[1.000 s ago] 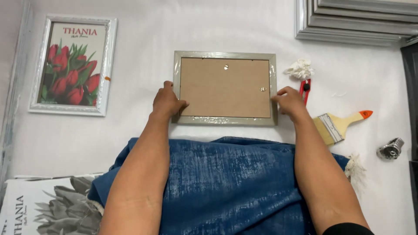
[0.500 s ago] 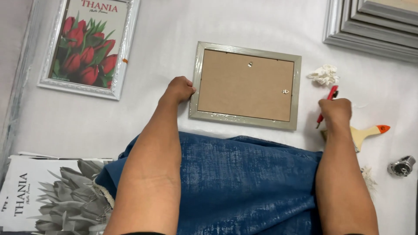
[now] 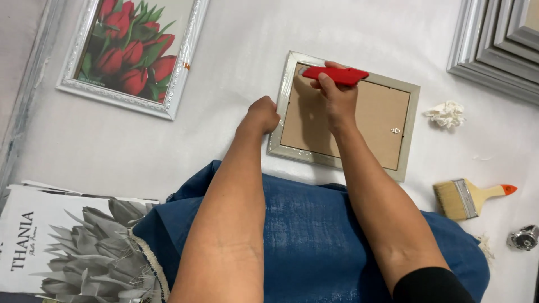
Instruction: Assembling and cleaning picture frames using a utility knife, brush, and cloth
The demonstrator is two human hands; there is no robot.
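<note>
frame: small silver picture frame (image 3: 343, 116) is lying face-down at centre of the picture on the white table (image 3: 224, 123), brown backing board still seated inside it.
left hand: left hand (image 3: 261, 115) is pressing, fingers curled, against the frame's left edge, bracing it.
right hand: right hand (image 3: 336, 92) is gripping a red utility knife (image 3: 334, 74), tip sitting at the frame's upper-left corner.
progress: judging by the seated board, cutting looks barely started; most of the perimeter seems left.
vs earlier: half a second ago the right hand was at the right of the frame by the paintbrush (image 3: 470, 196); it is now over the backing with the knife.
unused: crumpled white rag (image 3: 446, 114), metal knob (image 3: 524, 237).
</note>
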